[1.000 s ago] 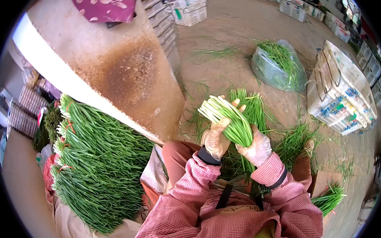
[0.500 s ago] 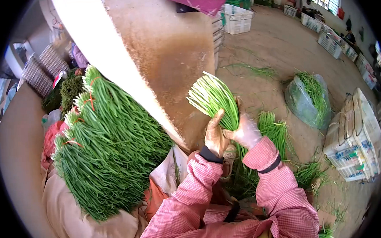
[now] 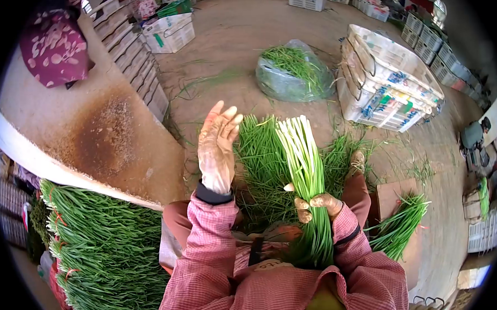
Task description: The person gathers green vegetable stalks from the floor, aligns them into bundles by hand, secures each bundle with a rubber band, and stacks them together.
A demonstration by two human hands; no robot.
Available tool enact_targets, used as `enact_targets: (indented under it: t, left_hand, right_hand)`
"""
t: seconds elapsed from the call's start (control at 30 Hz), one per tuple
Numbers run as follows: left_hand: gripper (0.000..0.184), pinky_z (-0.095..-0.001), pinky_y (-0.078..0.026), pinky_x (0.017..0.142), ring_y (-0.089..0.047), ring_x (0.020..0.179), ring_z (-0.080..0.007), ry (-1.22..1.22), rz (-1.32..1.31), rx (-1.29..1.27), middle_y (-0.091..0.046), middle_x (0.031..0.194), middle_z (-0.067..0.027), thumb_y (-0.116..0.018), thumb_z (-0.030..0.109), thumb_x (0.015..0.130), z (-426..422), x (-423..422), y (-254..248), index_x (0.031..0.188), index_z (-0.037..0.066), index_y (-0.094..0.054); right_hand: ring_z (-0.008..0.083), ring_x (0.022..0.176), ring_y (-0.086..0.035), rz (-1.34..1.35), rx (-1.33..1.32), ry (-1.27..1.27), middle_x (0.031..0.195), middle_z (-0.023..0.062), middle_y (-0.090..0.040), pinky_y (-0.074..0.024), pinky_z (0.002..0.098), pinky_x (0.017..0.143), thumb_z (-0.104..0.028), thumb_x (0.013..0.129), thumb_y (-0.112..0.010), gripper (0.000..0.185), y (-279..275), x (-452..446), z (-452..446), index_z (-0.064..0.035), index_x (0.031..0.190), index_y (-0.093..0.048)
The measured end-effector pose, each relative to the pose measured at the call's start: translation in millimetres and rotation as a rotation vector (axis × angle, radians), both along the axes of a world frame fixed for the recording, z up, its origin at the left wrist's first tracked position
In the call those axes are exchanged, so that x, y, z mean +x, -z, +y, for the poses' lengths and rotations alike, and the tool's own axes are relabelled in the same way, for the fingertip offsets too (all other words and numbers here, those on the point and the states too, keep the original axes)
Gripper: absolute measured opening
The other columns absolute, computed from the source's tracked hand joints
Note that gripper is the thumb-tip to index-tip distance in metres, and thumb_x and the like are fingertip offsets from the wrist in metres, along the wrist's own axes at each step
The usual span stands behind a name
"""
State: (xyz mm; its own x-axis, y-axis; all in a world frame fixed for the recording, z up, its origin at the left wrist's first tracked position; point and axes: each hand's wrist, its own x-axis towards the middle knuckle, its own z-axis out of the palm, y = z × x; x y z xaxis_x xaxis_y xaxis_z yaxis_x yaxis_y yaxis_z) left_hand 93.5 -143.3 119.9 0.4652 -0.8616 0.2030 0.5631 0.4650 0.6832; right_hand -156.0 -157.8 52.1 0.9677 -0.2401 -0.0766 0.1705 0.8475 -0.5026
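Note:
My right hand (image 3: 324, 205) is wrapped round a bunch of garlic chives (image 3: 303, 158), held upright in front of my body with the pale stem ends up. The green leaves hang below the fist toward my lap. My left hand (image 3: 219, 148) is raised to the left of the bunch, apart from it, fingers stretched out and palm bare of anything. Both hands wear thin, dirt-stained gloves. Behind the bunch, loose chives (image 3: 259, 154) lie heaped on the floor between my legs. A smaller bunch (image 3: 401, 226) with a red tie rests on cardboard at my right.
Tied chive bunches (image 3: 106, 255) are piled at my left beside a rust-stained slab (image 3: 114, 138). Ahead stand a plastic bag of greens (image 3: 292, 75) and stacked white crates (image 3: 387, 82). More crates (image 3: 171, 33) stand farther back.
My left hand has let go of the chives and lifted away to the left, opening. The bunch stays in my right hand, now more upright. My view has swung right.

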Motion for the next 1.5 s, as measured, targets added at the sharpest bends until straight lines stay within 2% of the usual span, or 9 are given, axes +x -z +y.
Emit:
enact_targets:
  t: [0.23,0.37,0.5,0.57,0.8,0.93,1.03,1.23,1.5]
  left_hand:
    - [0.024,-0.0177,-0.042,0.056,-0.049,0.063,-0.0052,-0.214,-1.02,0.211,-0.056,0.077,-0.0004,-0.069,0.007,0.069,19.2,-129.4,-10.0,0.092,0.004,-0.063]
    - [0.008,-0.0199,-0.041,0.044,-0.049,0.051,-0.0055,0.026,-0.791,0.193,-0.056,0.066,-0.0031,-0.066,0.007,0.073,-0.3,-149.9,13.2,0.077,0.001,-0.062]
    - [0.002,-0.0169,-0.035,0.04,-0.046,0.05,-0.0044,-0.412,-0.83,0.194,-0.06,0.066,-0.0024,-0.062,0.01,0.077,-46.0,-105.9,22.4,0.076,0.008,-0.063]
    - [0.012,-0.0176,-0.035,0.044,-0.043,0.052,-0.0039,-0.625,-0.817,0.234,-0.057,0.066,0.001,-0.064,0.016,0.076,-67.2,-90.0,8.2,0.083,0.006,-0.063]
    - [0.012,-0.0243,-0.037,0.052,-0.047,0.058,-0.0096,-0.109,-1.634,0.0,-0.054,0.063,-0.0024,-0.066,0.012,0.071,-81.5,-158.8,4.2,0.077,0.003,-0.063]
    - [0.008,-0.0227,-0.037,0.048,-0.045,0.051,-0.0091,-0.248,-1.213,0.251,-0.053,0.059,-0.0014,-0.059,0.006,0.079,-134.0,-125.2,63.8,0.075,-0.001,-0.061]
    - [0.021,-0.0184,-0.04,0.056,-0.047,0.061,-0.0075,0.141,-0.999,0.462,-0.056,0.076,-0.0013,-0.057,0.007,0.081,-143.4,-132.2,73.3,0.101,-0.001,-0.056]
    - [0.036,-0.0223,-0.041,0.079,-0.051,0.089,-0.0111,0.295,-0.981,0.48,-0.055,0.1,-0.0077,-0.057,0.01,0.082,-147.3,-202.2,92.1,0.115,0.001,-0.048]
    - [0.058,-0.0381,-0.032,0.095,-0.042,0.111,-0.0313,0.552,-1.465,-0.321,-0.044,0.121,-0.0205,-0.056,0.034,0.081,-128.6,-444.5,96.1,0.124,0.001,-0.036]
  right_hand:
    - [0.0165,0.065,-0.05,-0.136,0.085,0.063,0.081,0.0033,-0.048,-0.0439,0.0307,0.061,-0.015,0.071,-0.064,0.066,24.4,-37.9,-11.3,-0.0087,0.129,-0.031]
    - [0.0173,0.067,-0.05,-0.118,0.043,0.128,0.083,0.0045,-0.049,-0.0449,0.031,0.062,-0.016,0.073,-0.063,0.063,28.2,-56.2,-15.7,-0.0085,0.128,-0.033]
    - [0.0172,0.068,-0.051,-0.254,0.048,0.099,0.086,0.0047,-0.05,-0.0449,0.0311,0.062,-0.017,0.073,-0.064,0.063,50.8,-82.6,-19.1,-0.0068,0.127,-0.034]
    - [0.0168,0.069,-0.051,-0.158,-0.047,0.241,0.089,0.0057,-0.051,-0.046,0.0316,0.061,-0.017,0.074,-0.063,0.061,41.8,-94.9,-14.3,-0.0046,0.126,-0.035]
    - [0.0153,0.074,-0.055,-0.155,-0.065,0.302,0.083,0.0066,-0.055,-0.0511,0.0304,0.063,-0.01,0.074,-0.063,0.056,61.8,-100.4,-21.9,-0.0001,0.122,-0.039]
    - [0.0132,0.07,-0.055,-0.101,-0.098,0.465,0.081,0.0065,-0.056,-0.0486,0.0254,0.058,-0.011,0.075,-0.062,0.054,33.2,-134.6,-8.2,-0.0005,0.122,-0.039]
    - [0.0139,0.068,-0.057,-0.2,-0.12,0.664,0.081,0.0064,-0.056,-0.0521,0.0261,0.059,-0.009,0.074,-0.06,0.05,31.6,-194.8,-9.7,-0.0027,0.12,-0.042]
    - [0.019,0.067,-0.058,0.453,-0.195,1.295,0.084,0.0106,-0.058,-0.0525,0.0316,0.064,-0.011,0.068,-0.064,0.052,-10.1,-388.3,50.8,0.0012,0.114,-0.044]
    - [0.0203,0.049,-0.056,1.159,0.111,1.655,0.063,0.0112,-0.056,-0.0466,0.0321,0.042,-0.007,0.065,-0.065,0.027,53.8,-479.5,50.4,0.0004,0.088,-0.054]
